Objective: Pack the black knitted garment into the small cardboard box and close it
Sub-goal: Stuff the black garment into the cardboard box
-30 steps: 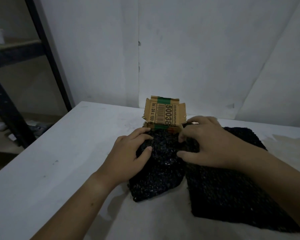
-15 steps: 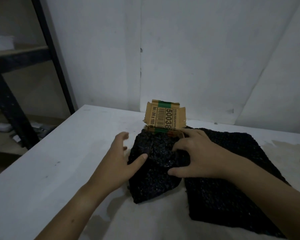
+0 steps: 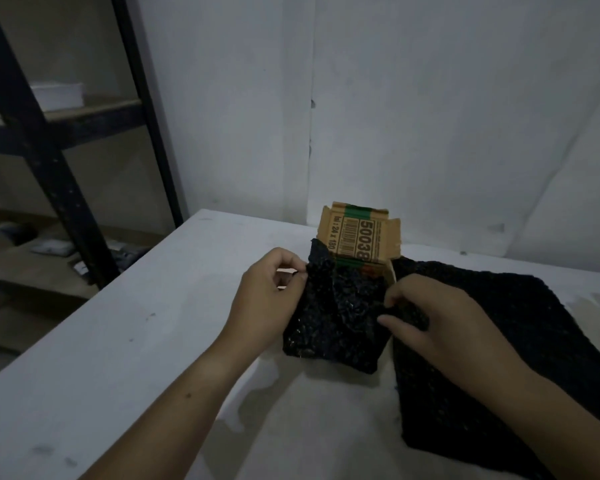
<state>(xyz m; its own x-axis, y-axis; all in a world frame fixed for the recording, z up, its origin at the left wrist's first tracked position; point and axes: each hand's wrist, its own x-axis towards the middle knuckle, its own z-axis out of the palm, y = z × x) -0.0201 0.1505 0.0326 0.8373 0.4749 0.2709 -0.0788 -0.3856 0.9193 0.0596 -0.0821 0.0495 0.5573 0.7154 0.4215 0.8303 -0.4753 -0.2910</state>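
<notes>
The black knitted garment (image 3: pixel 333 323) lies bunched over the small cardboard box (image 3: pixel 390 271), hiding most of the box body. The box's lid (image 3: pixel 359 233) stands upright behind it, printed with a barcode, "5003" and green stripes. My left hand (image 3: pixel 267 303) pinches the garment's upper left corner and lifts it up beside the lid. My right hand (image 3: pixel 426 313) grips the garment's right edge near the box's right wall. More black knitted fabric (image 3: pixel 520 341) spreads flat on the table to the right, under my right forearm.
The white table (image 3: pixel 125 341) has its left edge running diagonally, with a drop to the floor beyond. A dark metal shelf rack (image 3: pixel 49 140) stands at the left. White walls (image 3: pixel 430 116) close behind the box.
My left hand has gone from pressing on the garment, to open beside it, to pinching its left corner and raising it. My right hand shifted right and now holds the garment's edge.
</notes>
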